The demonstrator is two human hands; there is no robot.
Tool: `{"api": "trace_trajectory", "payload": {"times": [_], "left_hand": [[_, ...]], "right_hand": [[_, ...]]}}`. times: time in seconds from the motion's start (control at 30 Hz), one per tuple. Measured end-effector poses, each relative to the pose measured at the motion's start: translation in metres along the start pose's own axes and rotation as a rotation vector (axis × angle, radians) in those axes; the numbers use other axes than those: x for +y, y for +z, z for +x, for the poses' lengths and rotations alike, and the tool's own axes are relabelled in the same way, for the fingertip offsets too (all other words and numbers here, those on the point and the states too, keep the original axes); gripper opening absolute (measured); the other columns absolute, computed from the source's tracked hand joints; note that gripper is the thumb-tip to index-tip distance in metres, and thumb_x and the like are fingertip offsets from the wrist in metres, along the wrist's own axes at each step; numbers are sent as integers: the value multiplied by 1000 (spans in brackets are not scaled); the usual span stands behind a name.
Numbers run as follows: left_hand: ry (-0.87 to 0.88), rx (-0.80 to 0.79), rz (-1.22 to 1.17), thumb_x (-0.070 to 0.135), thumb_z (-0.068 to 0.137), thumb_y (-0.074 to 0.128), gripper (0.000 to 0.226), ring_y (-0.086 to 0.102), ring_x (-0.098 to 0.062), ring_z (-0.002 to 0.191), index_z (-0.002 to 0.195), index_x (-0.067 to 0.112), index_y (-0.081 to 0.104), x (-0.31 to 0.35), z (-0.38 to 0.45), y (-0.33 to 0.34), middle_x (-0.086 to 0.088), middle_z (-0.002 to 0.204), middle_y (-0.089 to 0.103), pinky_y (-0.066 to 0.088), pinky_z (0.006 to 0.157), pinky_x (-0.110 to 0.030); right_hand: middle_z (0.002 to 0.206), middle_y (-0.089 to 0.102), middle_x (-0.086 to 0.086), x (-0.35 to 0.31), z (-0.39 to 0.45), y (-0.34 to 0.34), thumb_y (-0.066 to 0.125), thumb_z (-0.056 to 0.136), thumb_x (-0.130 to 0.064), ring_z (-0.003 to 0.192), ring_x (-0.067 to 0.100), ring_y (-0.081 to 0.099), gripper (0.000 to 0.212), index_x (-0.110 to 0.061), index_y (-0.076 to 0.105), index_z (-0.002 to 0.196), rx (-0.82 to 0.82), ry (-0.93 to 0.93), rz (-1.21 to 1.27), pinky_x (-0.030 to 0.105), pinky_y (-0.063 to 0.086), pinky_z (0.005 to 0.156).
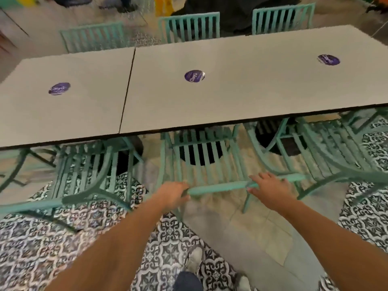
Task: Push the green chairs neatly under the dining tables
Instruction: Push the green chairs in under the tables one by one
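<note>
The middle green chair's top rail (218,186), at 6 o'clock, is gripped by the left hand (173,196) and seemingly pressed by the spread right hand (269,189); a straight push toward 12 o'clock under the dining table (231,97) is needed.

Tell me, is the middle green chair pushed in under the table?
Partly in: the middle chair has its seat front under the table edge, its top rail well out.

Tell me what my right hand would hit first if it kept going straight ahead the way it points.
Probably the near table edge; the right hand rests on the chair's top rail pointing that way, though depth is unclear.
</note>
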State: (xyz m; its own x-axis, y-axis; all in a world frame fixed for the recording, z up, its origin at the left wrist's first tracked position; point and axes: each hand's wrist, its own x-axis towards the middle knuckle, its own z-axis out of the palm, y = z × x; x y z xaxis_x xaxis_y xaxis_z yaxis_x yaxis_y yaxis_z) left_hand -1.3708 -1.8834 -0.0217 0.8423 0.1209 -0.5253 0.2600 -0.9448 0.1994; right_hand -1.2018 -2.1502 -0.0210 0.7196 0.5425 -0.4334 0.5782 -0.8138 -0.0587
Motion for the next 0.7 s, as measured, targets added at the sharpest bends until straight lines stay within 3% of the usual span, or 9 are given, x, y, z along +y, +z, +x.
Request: {"api": "trace_trajectory", "payload": {"times": [0.07, 0.17, 0.27, 0.37, 0.7], "left_hand": [[-69, 62, -26, 36, 100, 45, 25, 58, -16, 89, 117, 20, 53, 4, -5, 9, 3, 99, 59, 48, 78, -27], [-190, 131, -15, 41, 100, 42, 27, 57, -15, 98, 119, 26, 53, 13, -9, 22, 7, 105, 59, 47, 96, -39], [-292, 144, -32, 46, 100, 37, 28, 53, -23, 122, 119, 29, 49, 19, -14, 28, 5, 122, 59, 25, 113, -57], [-309, 154, -27, 46, 101, 34, 28, 47, -25, 128, 121, 30, 47, 17, -17, 28, 4, 127, 56, 17, 114, -63], [-276, 145, -40, 48, 100, 34, 32, 52, -25, 120, 120, 28, 49, 10, -2, 17, 5, 125, 58, 27, 109, -63]], "right_hand": [[140, 45, -4, 5, 2, 3, 32, 97, -55, 133, 21, 35, 49, -33, 38, 140, 11, -23, -29, 61, 26, 106], [139, 45, -3, 17, 5, 8, 31, 97, -56, 132, 22, 35, 49, -32, 40, 138, 20, -12, -14, 64, 21, 106], [140, 44, -1, 25, 7, 8, 31, 96, -59, 134, 24, 31, 52, -32, 40, 139, 10, 1, 24, 70, 15, 106], [136, 45, -4, 26, 6, 12, 30, 94, -62, 134, 23, 31, 51, -33, 43, 135, 32, 18, 41, 73, 14, 105], [127, 48, -6, 27, 20, 3, 30, 94, -63, 126, 19, 39, 47, -35, 44, 130, 75, 18, 17, 74, 18, 104]]}}
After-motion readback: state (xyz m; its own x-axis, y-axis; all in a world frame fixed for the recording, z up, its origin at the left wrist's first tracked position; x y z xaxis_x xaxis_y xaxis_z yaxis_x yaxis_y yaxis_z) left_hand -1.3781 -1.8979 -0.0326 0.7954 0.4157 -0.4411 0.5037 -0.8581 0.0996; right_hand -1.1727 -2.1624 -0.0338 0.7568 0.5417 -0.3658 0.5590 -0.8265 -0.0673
